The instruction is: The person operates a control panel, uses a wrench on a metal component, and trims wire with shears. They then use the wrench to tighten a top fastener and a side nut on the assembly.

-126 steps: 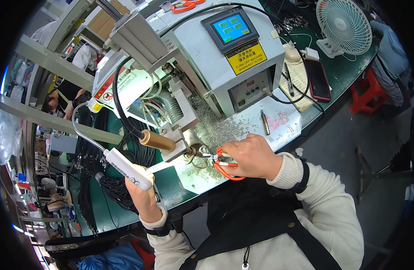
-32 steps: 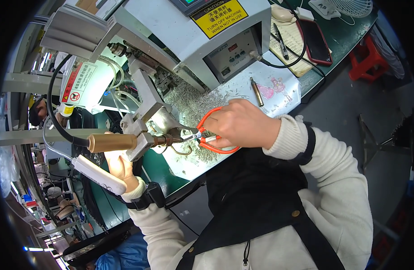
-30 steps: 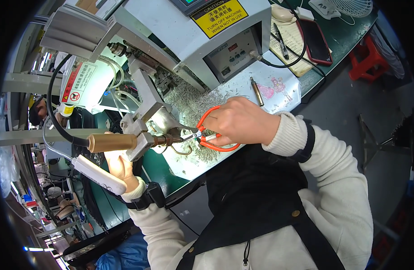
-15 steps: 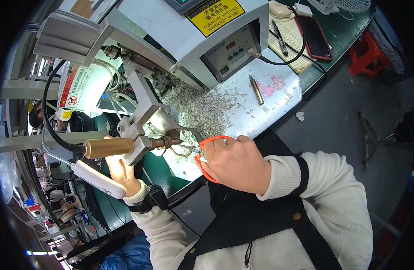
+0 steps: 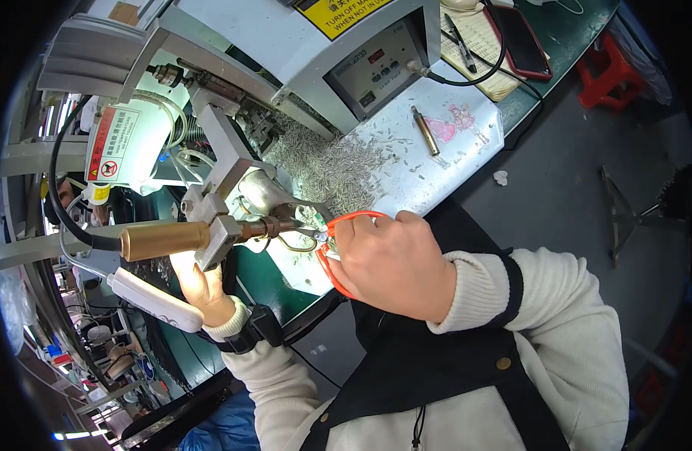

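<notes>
By the metal rod [image 5: 257, 228], right fingers [image 5: 347, 237] grasp pliers [image 5: 323, 236] pointing lengthwise left; what left fingers [image 5: 186, 273] hold, unclear.

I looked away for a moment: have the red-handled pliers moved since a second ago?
Yes. Judged against the pink drawing on the white board, the red-handled pliers have swung, their handles shifting toward the black apron.

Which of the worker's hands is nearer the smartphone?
Right. In the picture, the right hand, gripping orange-handled pliers, is below and left of the smartphone; the left hand is farther left.
</notes>
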The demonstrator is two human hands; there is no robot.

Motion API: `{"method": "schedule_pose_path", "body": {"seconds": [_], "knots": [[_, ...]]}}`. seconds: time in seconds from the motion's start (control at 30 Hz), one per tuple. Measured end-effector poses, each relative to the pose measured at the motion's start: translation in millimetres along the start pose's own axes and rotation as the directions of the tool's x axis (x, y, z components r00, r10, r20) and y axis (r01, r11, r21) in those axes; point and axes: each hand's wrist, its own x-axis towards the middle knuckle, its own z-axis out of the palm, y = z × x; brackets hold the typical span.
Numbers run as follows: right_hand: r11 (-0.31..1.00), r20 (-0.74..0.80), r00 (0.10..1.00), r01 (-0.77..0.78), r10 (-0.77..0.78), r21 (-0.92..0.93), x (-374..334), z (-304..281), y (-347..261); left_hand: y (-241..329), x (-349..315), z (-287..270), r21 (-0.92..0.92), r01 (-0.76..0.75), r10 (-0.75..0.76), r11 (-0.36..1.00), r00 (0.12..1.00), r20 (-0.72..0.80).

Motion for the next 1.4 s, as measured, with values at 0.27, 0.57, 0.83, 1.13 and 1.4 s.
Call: {"method": "schedule_pose_path", "body": {"seconds": [0.27,0.57,0.83,1.13,1.4], "knots": [[0.996,-0.074,0.995,0.070,-0.065,0.064,2.2,-2.9,2.0,-4.0,7.2,16.5,0.039,-0.006,0.000,0.999,0.987,0.162],[0.999,-0.085,0.996,0.034,-0.031,0.035,-3.3,0.3,-13.7,-6.6,7.2,19.3,0.101,-0.046,0.015,0.994,0.959,0.284],[1.000,-0.108,0.994,0.015,-0.016,-0.009,-4.4,3.0,-15.7,-7.4,5.2,30.1,0.193,-0.089,0.065,0.977,0.990,0.128],[1.000,-0.106,0.994,0.027,-0.027,-0.006,-3.9,4.5,-16.3,-8.4,5.1,37.3,0.195,-0.084,0.043,0.977,0.977,0.209],[1.000,-0.071,0.997,0.024,-0.023,0.013,-4.8,3.4,-11.0,-11.1,6.8,36.7,0.154,-0.105,0.087,0.982,0.989,0.120]]}}
